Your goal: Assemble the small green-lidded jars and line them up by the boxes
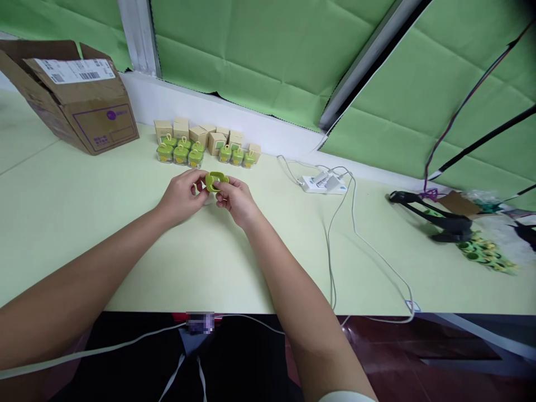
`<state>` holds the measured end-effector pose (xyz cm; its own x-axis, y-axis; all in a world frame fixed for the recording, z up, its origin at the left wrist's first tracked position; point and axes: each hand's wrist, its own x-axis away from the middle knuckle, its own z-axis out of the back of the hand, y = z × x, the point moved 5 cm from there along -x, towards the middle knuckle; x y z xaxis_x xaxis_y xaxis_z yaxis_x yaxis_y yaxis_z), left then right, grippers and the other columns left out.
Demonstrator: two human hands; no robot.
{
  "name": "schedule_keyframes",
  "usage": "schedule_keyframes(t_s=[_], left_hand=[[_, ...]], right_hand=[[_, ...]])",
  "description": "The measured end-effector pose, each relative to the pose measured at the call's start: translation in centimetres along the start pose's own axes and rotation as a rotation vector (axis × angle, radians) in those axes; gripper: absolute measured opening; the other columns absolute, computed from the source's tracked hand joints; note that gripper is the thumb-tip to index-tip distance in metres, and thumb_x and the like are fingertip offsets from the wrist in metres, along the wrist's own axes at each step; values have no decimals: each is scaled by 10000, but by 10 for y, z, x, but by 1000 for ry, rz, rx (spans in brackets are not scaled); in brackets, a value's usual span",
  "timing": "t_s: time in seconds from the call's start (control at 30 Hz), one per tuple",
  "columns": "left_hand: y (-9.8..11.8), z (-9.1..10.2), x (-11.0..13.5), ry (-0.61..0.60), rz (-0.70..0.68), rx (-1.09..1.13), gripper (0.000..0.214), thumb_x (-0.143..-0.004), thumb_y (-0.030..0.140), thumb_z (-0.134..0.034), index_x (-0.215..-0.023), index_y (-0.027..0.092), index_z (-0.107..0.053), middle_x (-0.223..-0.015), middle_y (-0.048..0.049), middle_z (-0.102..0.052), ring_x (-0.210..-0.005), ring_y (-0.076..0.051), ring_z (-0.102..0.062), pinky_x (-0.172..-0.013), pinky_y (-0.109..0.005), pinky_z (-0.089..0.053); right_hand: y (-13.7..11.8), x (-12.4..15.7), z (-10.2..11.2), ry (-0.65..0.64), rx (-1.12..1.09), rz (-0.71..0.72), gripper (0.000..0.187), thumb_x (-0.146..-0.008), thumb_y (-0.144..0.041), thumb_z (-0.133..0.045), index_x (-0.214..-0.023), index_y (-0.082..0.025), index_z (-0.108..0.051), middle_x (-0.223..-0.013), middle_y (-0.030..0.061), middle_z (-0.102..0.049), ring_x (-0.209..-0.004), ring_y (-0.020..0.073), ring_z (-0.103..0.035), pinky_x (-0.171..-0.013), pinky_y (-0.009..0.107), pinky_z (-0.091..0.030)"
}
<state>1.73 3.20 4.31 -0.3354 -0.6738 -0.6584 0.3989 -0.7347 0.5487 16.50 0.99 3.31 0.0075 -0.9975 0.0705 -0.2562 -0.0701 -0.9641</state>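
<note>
Basically, left hand [182, 195] | right hand [237, 202] | fingers closed on a lime-green plastic rounded-square loop [211, 181] | seemed light, stiff, best held by its rim

Head-worn view, facing forward and down — close above the left hand [182, 195], right hand [237, 201]
</note>
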Motion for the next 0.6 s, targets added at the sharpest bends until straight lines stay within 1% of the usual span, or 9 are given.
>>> schedule_keyframes(t_s=[0.2,0.3,0.4,0.47,0.53,0.6], left_hand=[[2,1,-1,4,1,19,266,-787,160,-616,-1035,218,-693,-881,-24,-680,-749,-165,-604,-674,-307,-493],[2,1,-1,-1,-7,9,263,-786,159,-614,-1029,213,-696,-879,-24,-676,-746,-163,-604,-668,-304,-490],[2,1,0,-7,-8,12,310,-783,164,-617,-1081,207,-692,-906,-29,-681,-761,-165,-613,-688,-309,-506],[4,1,1,-11,-2,38,377,-789,179,-630,-1164,203,-674,-981,-43,-695,-817,-176,-635,-717,-318,-527],[6,0,2,-31,8,76,475,-804,213,-659,-1278,210,-632,-1131,-68,-697,-941,-199,-658,-768,-328,-553],[8,-1,3,-59,21,105,575,-818,268,-700,-1378,230,-578,-1292,-89,-663,-1073,-221,-654,-831,-342,-572]], right_hand=[[2,-1,0,-30,-8,-21,288,-661,-355,-804,-846,-207,-642,-729,-53,-603,-600,72,-513,-525,215,-385],[2,-1,0,-29,16,5,300,-648,-356,-829,-825,-201,-643,-701,-56,-587,-588,72,-494,-516,213,-374],[0,-1,2,-9,35,33,286,-655,-351,-836,-794,-201,-637,-663,-60,-560,-569,70,-456,-504,216,-350],[0,-1,3,9,29,39,296,-661,-361,-842,-815,-205,-642,-679,-56,-569,-578,71,-461,-506,215,-346],[-1,-1,5,29,21,42,320,-660,-371,-853,-846,-213,-647,-726,-49,-606,-602,73,-487,-520,211,-359],[-1,1,4,44,23,39,341,-658,-387,-864,-864,-222,-648,-772,-43,-641,-623,75,-512,-541,209,-379]])
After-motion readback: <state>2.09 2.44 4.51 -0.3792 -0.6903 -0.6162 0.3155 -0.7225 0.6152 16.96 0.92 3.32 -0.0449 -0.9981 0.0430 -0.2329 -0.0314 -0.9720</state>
